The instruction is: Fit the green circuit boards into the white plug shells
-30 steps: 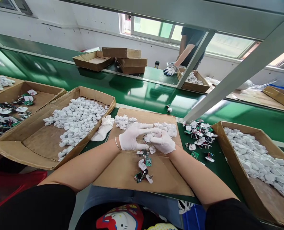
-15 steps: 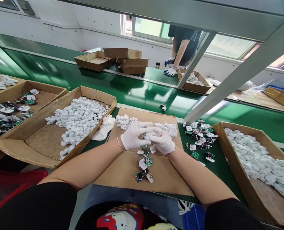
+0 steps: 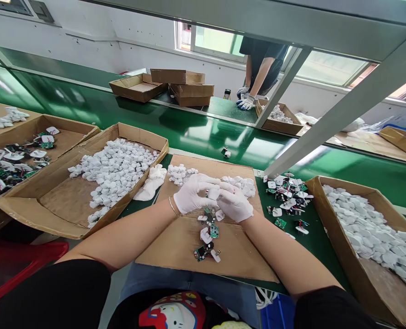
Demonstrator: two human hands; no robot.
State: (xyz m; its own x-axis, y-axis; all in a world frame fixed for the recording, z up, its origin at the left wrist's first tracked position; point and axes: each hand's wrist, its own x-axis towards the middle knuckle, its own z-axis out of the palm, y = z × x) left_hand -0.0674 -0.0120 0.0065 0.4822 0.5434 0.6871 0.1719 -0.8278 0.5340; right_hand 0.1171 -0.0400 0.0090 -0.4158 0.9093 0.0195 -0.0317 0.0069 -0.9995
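Both hands wear white gloves and meet above a cardboard sheet (image 3: 175, 242). Between their fingertips is a small white plastic housing (image 3: 213, 194). My left hand (image 3: 193, 193) is closed on it from the left, and my right hand (image 3: 235, 203) grips it from the other side. Just below them, several small green circuit boards (image 3: 214, 230) with wires and white plastic pieces lie in a column on the sheet. Beyond the hands sit two small heaps of white plastic parts, a left heap (image 3: 179, 173) and a right heap (image 3: 241, 185).
A cardboard box of white parts (image 3: 115, 169) stands left, another box (image 3: 371, 228) right. Piled circuit boards (image 3: 288, 194) lie beside the right box. A metal post (image 3: 292, 155) rises beyond them. One board assembly (image 3: 226, 152) rests on the green belt (image 3: 185, 132). A co-worker's gloved hands (image 3: 246, 101) are across.
My fingers have shifted slightly around the white housing, which shows more clearly now. The board assembly on the green belt has moved a little to the left.
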